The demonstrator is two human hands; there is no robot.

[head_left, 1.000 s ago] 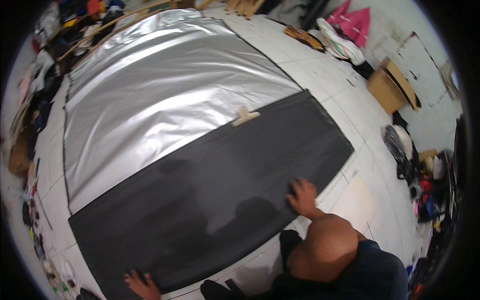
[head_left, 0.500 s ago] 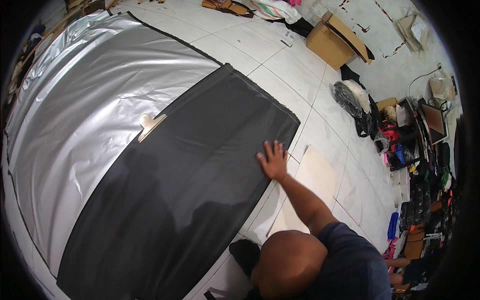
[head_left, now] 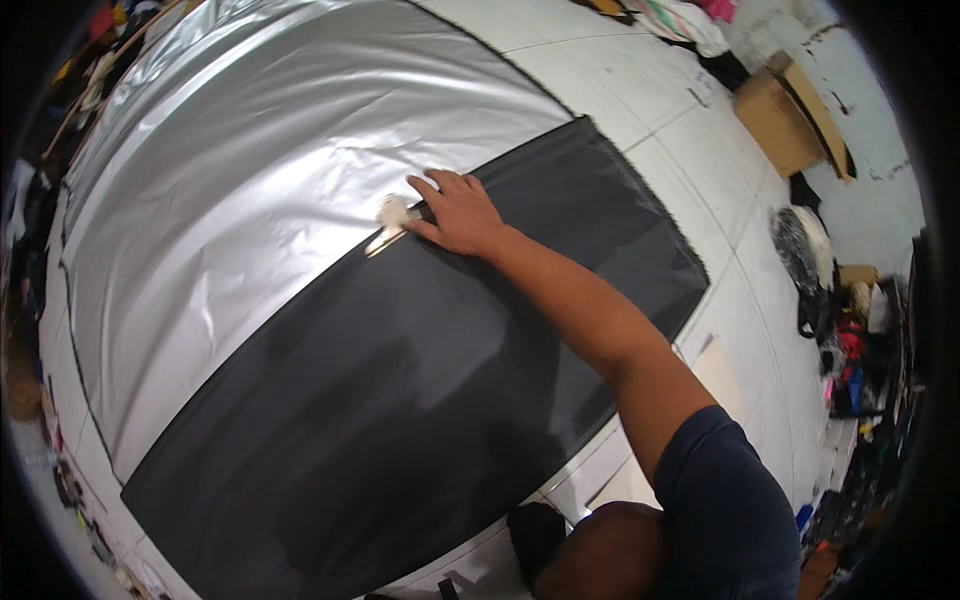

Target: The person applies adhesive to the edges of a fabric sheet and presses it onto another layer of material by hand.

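A large sheet of fabric lies on the floor, its silver side (head_left: 230,210) facing up at the far left. Its black part (head_left: 420,350) covers the nearer half, with a straight edge running diagonally across the silver. On that edge sits a pale metal bulldog clip (head_left: 392,215), slightly blurred. My right hand (head_left: 460,212) rests over the same edge just right of the clip, fingers spread, thumb touching or very close to it. Whether the thumb presses on the clip I cannot tell. My left hand is out of view.
White tiles (head_left: 690,170) border the fabric on the right. A cardboard box (head_left: 785,115) stands by the wall, with plastic-wrapped bundles (head_left: 800,250) nearer. Piled goods (head_left: 855,350) line the right side. A pale flat sheet (head_left: 718,375) lies beside my arm; my bent knee (head_left: 610,550) is below.
My right hand has left the black fabric's near right edge and reached across to the clip. The whole view has shifted, so the fabric and clip appear farther right.
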